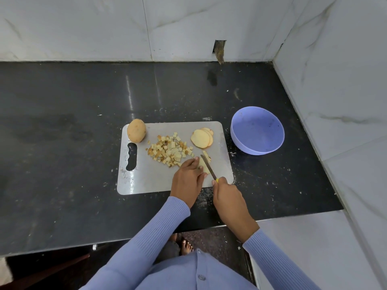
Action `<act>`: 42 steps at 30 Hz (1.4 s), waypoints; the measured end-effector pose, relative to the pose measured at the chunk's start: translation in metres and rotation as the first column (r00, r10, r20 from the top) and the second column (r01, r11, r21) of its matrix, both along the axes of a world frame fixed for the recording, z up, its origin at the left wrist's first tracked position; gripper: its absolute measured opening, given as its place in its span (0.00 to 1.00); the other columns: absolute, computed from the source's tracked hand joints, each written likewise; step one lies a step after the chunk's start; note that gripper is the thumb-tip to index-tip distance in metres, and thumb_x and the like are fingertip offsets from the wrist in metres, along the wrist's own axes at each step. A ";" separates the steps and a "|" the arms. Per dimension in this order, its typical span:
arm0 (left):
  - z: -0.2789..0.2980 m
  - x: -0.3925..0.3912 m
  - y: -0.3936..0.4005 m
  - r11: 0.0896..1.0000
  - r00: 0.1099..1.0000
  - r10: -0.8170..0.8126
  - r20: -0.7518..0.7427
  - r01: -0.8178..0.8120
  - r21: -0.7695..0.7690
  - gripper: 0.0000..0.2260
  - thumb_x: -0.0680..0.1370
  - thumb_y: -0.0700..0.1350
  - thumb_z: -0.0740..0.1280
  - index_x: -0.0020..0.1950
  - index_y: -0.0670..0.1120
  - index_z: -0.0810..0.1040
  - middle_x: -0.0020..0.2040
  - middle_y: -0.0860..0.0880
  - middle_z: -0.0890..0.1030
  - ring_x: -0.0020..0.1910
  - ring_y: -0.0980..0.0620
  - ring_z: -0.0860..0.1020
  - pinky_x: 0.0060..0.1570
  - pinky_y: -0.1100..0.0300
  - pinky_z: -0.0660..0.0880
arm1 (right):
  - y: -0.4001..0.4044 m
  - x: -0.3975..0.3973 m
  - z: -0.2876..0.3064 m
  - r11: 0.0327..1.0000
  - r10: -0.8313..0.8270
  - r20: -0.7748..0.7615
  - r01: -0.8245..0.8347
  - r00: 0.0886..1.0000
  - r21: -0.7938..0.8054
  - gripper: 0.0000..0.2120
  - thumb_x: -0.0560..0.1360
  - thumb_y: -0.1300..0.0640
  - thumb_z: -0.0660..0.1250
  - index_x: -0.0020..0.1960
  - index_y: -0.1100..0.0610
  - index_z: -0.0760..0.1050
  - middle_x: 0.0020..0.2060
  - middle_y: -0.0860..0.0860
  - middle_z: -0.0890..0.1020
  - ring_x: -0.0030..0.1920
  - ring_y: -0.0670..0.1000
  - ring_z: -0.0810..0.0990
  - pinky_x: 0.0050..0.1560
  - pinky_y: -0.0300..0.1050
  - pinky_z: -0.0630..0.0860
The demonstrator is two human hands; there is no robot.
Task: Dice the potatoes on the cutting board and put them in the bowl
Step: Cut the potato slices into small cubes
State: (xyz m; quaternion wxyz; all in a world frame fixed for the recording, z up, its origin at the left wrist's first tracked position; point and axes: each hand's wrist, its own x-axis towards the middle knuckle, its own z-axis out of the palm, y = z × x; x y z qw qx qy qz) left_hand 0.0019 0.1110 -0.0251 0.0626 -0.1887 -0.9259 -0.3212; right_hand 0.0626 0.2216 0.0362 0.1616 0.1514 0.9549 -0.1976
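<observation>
- Potato slice under the cut (pixel 202 165): lies flat on the near right part of the cutting board (pixel 146 181), pale yellow, partly hidden by the fingers.
- Left hand (pixel 188 176): fingers curled down onto the slice, pinning it to the board; grip is on the slice, fingertips just beside the blade.
- Right hand (pixel 227 197): grip clenched round the yellow handle of the knife (pixel 208 166); only a small bit of the handle shows above the fist.
- Knife blade: runs from the fist away and to the left, lying across the slice; the tip reaches a few cut strips (pixel 207 155) just beyond the slice.
- Diced pile (pixel 169 150): a loose heap of small cubes at the board's centre, some with brown skin showing; it lies left of the blade and touches the left fingertips' far side.
- Uncut slices (pixel 202 138): a short overlapping stack of round slices at the far right of the board, apart from the pile.
- Whole potato (pixel 136 130): unpeeled, at the far left corner of the board, just above the handle slot.
- Bowl (pixel 257 130): lilac, on the counter (pixel 62 143) just right of the board, not touching it; no potato visible inside.
- Counter: dark, glossy, flecked with pale crumbs near the board; marbled wall tiles (pixel 83 28) behind and to the right.
- Both sleeves (pixel 146 237): ribbed lilac fabric.
</observation>
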 end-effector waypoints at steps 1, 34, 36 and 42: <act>0.000 0.000 0.000 1.000 1.000 0.006 0.005 -0.006 -0.010 0.10 0.70 0.39 0.75 0.49 0.37 0.84 0.55 0.40 0.82 0.56 0.44 0.79 0.51 0.54 0.77 | -0.002 -0.002 -0.001 1.000 -0.005 0.007 0.005 1.000 0.008 0.16 0.83 0.49 0.46 0.57 0.58 0.67 0.41 0.53 0.76 0.40 0.52 0.74 0.39 0.46 0.68; 0.013 0.005 -0.004 0.999 0.996 0.034 0.081 -0.031 -0.040 0.06 0.71 0.39 0.74 0.45 0.38 0.85 0.55 0.41 0.81 0.57 0.44 0.79 0.49 0.51 0.78 | -0.008 0.002 -0.005 1.000 0.003 -0.006 -0.003 1.000 -0.004 0.15 0.84 0.50 0.47 0.55 0.58 0.67 0.42 0.55 0.78 0.44 0.55 0.78 0.39 0.47 0.70; 0.014 0.005 -0.004 0.998 0.995 0.037 0.090 -0.033 -0.047 0.05 0.71 0.39 0.74 0.44 0.38 0.85 0.55 0.41 0.81 0.57 0.43 0.79 0.48 0.51 0.78 | -0.009 -0.001 -0.007 1.000 0.006 -0.002 -0.006 1.000 0.012 0.15 0.84 0.50 0.47 0.55 0.58 0.66 0.44 0.56 0.79 0.44 0.56 0.79 0.40 0.48 0.72; 0.016 0.005 -0.002 0.997 0.990 0.058 0.125 -0.051 -0.058 0.06 0.74 0.41 0.71 0.46 0.39 0.85 0.60 0.42 0.79 0.60 0.45 0.77 0.51 0.51 0.77 | -0.011 0.002 -0.009 0.998 0.013 0.034 -0.015 0.999 0.054 0.14 0.84 0.52 0.47 0.57 0.59 0.66 0.47 0.56 0.80 0.48 0.57 0.80 0.40 0.47 0.70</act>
